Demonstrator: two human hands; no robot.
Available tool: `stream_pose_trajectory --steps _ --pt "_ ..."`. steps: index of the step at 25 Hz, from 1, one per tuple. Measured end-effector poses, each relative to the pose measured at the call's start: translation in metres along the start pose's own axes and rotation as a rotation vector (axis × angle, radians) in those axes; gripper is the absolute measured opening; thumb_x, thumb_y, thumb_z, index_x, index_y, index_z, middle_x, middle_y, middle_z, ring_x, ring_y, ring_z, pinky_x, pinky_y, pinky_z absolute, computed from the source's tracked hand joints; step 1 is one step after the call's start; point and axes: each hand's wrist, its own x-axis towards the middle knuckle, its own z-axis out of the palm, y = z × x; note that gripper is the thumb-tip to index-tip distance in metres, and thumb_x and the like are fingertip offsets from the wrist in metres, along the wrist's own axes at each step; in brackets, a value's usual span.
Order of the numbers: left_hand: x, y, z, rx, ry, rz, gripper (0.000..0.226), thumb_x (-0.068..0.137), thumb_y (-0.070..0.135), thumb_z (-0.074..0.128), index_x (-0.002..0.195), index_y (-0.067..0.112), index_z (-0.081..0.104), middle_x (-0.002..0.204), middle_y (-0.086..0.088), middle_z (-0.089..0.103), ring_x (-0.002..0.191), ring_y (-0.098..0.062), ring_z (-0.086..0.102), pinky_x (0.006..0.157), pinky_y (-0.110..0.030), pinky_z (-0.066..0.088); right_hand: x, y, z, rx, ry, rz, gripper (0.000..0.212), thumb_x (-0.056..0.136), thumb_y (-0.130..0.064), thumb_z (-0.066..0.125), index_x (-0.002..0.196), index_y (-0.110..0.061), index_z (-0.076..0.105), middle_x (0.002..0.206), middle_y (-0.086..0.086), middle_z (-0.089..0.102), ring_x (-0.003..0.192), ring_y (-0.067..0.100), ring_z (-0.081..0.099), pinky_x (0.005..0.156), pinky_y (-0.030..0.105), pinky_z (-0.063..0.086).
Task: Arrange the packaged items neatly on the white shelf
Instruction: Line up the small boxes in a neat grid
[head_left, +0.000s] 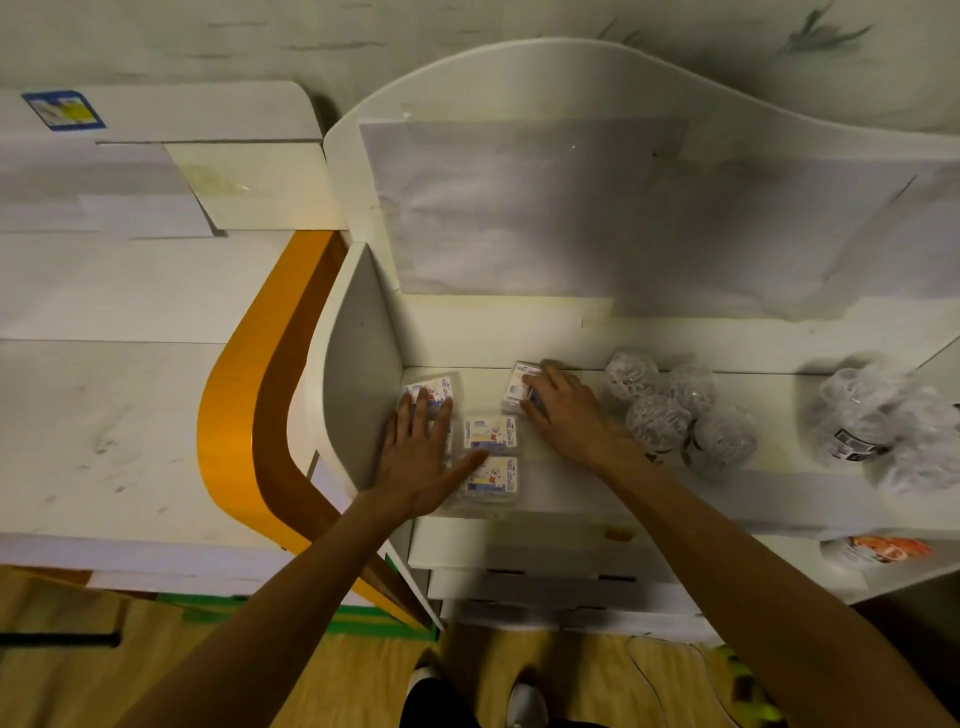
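Small clear packs with white and blue labels lie on the white shelf (571, 499) near its left wall. My left hand (423, 452) lies flat with straight fingers on the leftmost packs (439, 389), thumb beside the middle pack (491, 434). Another pack (493, 480) sits just in front of that one. My right hand (563, 408) grips a further pack (519, 389) at the back, fingers curled over it. Several round clear-wrapped balls (657, 421) lie to the right of that hand.
A heap of clear bags with a black label (872, 421) sits at the shelf's far right. An orange-printed packet (883, 551) lies on a lower ledge. The shelf's side wall (358, 364) stands left of the packs. An orange-trimmed white unit (130, 389) adjoins on the left.
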Motion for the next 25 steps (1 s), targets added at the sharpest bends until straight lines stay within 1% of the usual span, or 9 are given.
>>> stream_pose_trajectory --steps 3,5,9,12,16,17,21,23,25 --pt "0.0 0.0 0.003 0.003 0.015 0.006 0.105 0.078 0.093 0.014 0.159 0.028 -0.005 0.166 -0.005 -0.015 0.15 -0.027 -0.021 0.121 -0.052 -0.009 0.006 -0.001 -0.006 0.023 0.037 0.023 0.047 0.099 -0.044 0.053 0.14 -0.02 0.051 0.147 0.008 0.042 0.133 0.029 0.042 0.106 0.047 0.042" --pt "0.0 -0.001 0.003 0.018 0.014 0.005 0.106 0.078 0.093 0.012 0.159 0.028 -0.006 0.166 -0.005 -0.016 0.15 -0.027 -0.022 0.121 -0.052 -0.009 0.005 -0.004 -0.005 0.014 0.053 0.064 0.054 0.098 -0.049 0.053 0.144 -0.022 0.048 0.144 0.009 0.041 0.131 0.028 0.042 0.105 0.047 0.044" --pt "0.002 0.0 0.002 0.027 0.021 0.014 0.107 0.076 0.093 0.01 0.159 0.027 -0.005 0.166 -0.005 -0.016 0.15 -0.026 -0.023 0.121 -0.05 -0.01 0.001 -0.013 0.007 -0.032 0.087 0.205 0.064 0.096 -0.063 0.045 0.147 -0.025 0.042 0.144 0.014 0.037 0.128 0.031 0.042 0.103 0.046 0.044" --pt "0.001 0.001 0.001 0.035 0.029 0.018 0.107 0.076 0.093 0.008 0.159 0.027 -0.003 0.166 -0.005 -0.015 0.15 -0.027 -0.022 0.122 -0.052 -0.007 0.003 -0.024 0.008 -0.062 0.093 0.263 0.063 0.099 -0.062 0.037 0.148 -0.023 0.04 0.149 0.02 0.033 0.132 0.035 0.039 0.106 0.047 0.038" --pt "0.0 0.002 0.001 0.042 0.033 0.015 0.107 0.075 0.093 0.004 0.159 0.028 -0.005 0.166 -0.006 -0.015 0.15 -0.027 -0.022 0.122 -0.053 -0.004 -0.004 -0.034 0.008 -0.097 0.079 0.217 0.058 0.103 -0.055 0.034 0.148 -0.018 0.041 0.145 0.017 0.041 0.131 0.033 0.041 0.106 0.046 0.036" --pt "0.0 0.003 0.001 0.043 0.04 0.016 0.107 0.075 0.093 0.003 0.159 0.028 -0.004 0.166 -0.006 -0.014 0.15 -0.027 -0.021 0.123 -0.052 -0.005 -0.006 -0.034 0.008 -0.08 0.072 0.203 0.058 0.103 -0.054 0.034 0.147 -0.018 0.04 0.147 0.016 0.04 0.133 0.031 0.039 0.108 0.045 0.035" --pt "-0.003 0.005 -0.001 0.017 0.055 0.023 0.105 0.077 0.091 0.005 0.159 0.027 -0.003 0.166 -0.006 -0.012 0.151 -0.026 -0.019 0.122 -0.05 -0.006 -0.012 -0.041 0.012 0.017 0.02 0.125 0.062 0.103 -0.055 0.035 0.152 -0.016 0.034 0.161 0.006 0.029 0.147 0.026 0.026 0.117 0.044 0.026" --pt "-0.005 0.007 -0.002 0.015 0.082 0.01 0.099 0.082 0.087 0.01 0.16 0.026 0.001 0.167 -0.006 -0.008 0.152 -0.026 -0.015 0.123 -0.048 -0.005 -0.018 -0.05 0.019 0.047 -0.004 0.101 0.065 0.104 -0.054 0.034 0.155 -0.014 0.029 0.163 0.005 0.026 0.149 0.024 0.023 0.119 0.043 0.023" --pt "-0.006 0.009 -0.002 -0.015 0.124 -0.04 0.092 0.089 0.079 0.019 0.16 0.022 0.007 0.167 -0.008 0.0 0.153 -0.027 -0.007 0.123 -0.045 -0.003 -0.021 -0.056 0.026 0.093 -0.022 0.103 0.065 0.104 -0.053 0.033 0.156 -0.015 0.025 0.165 0.005 0.021 0.151 0.024 0.02 0.12 0.044 0.02"
